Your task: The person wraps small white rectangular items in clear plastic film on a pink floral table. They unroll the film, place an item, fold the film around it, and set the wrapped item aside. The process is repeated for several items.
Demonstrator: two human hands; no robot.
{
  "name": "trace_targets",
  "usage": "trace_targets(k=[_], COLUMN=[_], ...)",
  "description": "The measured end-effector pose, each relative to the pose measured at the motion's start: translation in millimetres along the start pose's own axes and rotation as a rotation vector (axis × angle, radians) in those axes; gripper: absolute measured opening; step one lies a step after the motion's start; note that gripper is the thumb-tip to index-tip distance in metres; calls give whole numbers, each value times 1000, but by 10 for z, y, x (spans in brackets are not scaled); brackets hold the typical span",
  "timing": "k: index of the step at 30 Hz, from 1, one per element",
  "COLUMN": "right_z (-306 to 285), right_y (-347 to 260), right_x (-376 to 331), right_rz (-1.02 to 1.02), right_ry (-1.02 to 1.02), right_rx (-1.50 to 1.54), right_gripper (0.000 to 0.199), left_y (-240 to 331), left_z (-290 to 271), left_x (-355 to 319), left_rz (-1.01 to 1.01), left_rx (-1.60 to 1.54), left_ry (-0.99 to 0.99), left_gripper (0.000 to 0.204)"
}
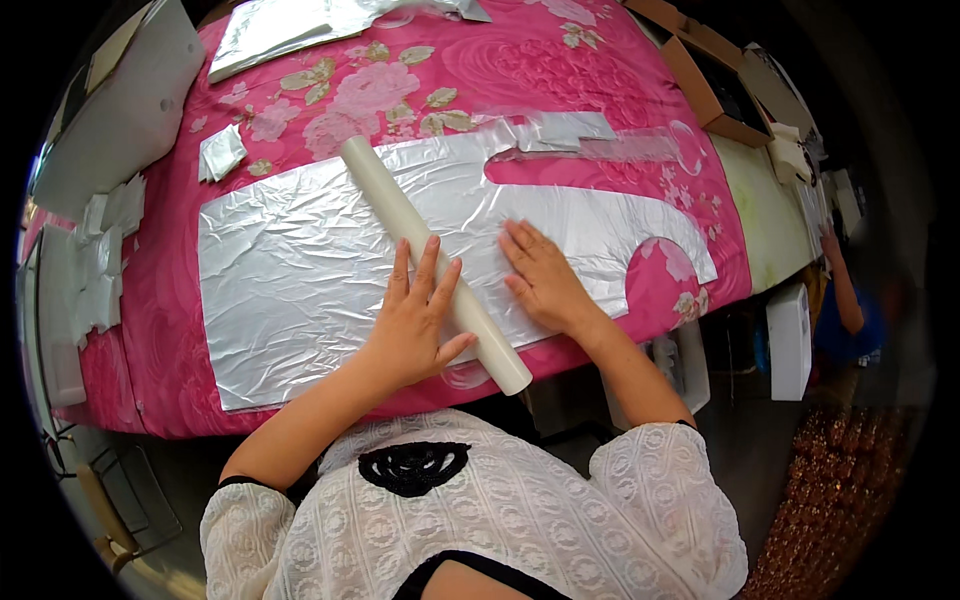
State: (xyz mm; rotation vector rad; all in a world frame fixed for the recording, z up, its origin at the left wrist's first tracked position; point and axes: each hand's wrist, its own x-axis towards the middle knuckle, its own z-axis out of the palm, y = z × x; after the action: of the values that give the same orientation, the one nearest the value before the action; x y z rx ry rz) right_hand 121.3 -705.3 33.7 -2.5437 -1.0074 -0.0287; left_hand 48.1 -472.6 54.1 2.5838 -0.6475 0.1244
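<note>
A crinkled silvery film sheet (290, 260), with curved cut-outs on its right side like an apron's outline, lies spread over the pink flowered cloth. Slanting across it from upper left to the near edge is a cream-coloured tube (390, 198). My left hand (415, 315) rests on the lower half of this tube, fingers spread and not wrapped round it. To the right of the tube, my right hand (545, 275) lies flat on the sheet with its fingers stretched out. A clear, folded film strip (565, 130) extends from the sheet's far edge.
A flowered cloth (480, 70) covers the table. At the far left lies a stack of silvery film (285, 40); a small folded packet (221, 153) is nearer. White foam boxes (130, 100) line the left edge. An open cardboard box (710, 85) stands far right, and another person (850, 310) is beyond.
</note>
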Motion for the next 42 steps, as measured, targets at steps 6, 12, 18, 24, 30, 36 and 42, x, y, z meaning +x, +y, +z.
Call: trace_targets(k=[6,12,18,24,30,36,42], right_z=[-630,-831,-868,-452,-401,-555,-340], right_y=[1604,1982,1139,-647,-1165,-977,-909], right_x=[-795,-1174,-743,-262,-358,-598,-732], right_rz=[445,663,395,174,-144,457,608], right_ry=[284,443,734,386,204,-99,-408], right_rx=[-273,-330,-454,534,464,90,431], right_gripper=[42,29,13,14,27,51,51], left_y=[188,336,380,462,-223,-1200,-1509], left_z=[122,214,194,157,-416,-1000,-1163], left_x=[299,403,413,247,-94,-852,-1139], left_rz=[87,210,209,-249,-770,-955,-886], left_rx=[-78,-110,-27,-1169,-1352,-1004,-603], left_ry=[-29,-76,-94,93,-291,-160,-155], left_gripper=[66,60,72,70,9,15,27])
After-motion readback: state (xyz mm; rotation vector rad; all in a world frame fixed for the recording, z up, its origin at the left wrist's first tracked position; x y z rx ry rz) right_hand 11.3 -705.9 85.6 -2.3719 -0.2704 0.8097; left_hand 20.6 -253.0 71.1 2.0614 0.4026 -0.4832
